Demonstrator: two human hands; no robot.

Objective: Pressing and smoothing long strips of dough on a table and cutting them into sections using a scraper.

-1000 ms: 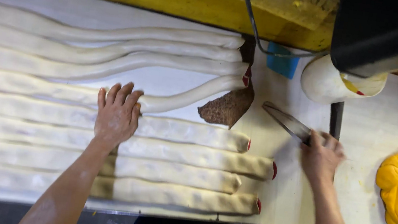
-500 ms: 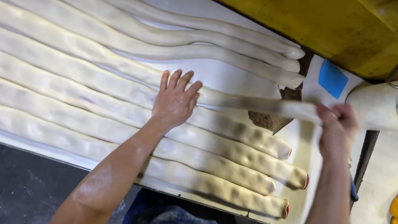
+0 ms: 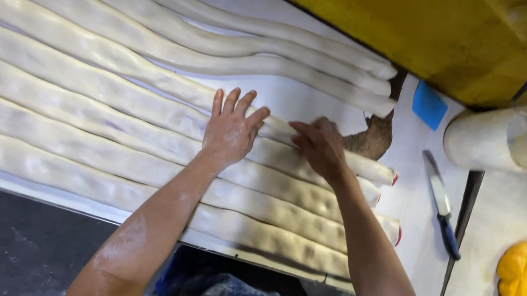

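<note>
Right hand (image 3: 318,147) let go of knife (image 3: 442,205) — now presses dough rope (image 3: 151,84).

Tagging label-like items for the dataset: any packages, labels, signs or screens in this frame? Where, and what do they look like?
No signs or screens; no printed package shows.
Blue patch: small flat blue rectangle on the white table top, right of the dough rope ends; label or card, cannot tell.
White container: pale cylinder lying on its side at the table's right edge, yellowish residue inside, no label visible.
</note>
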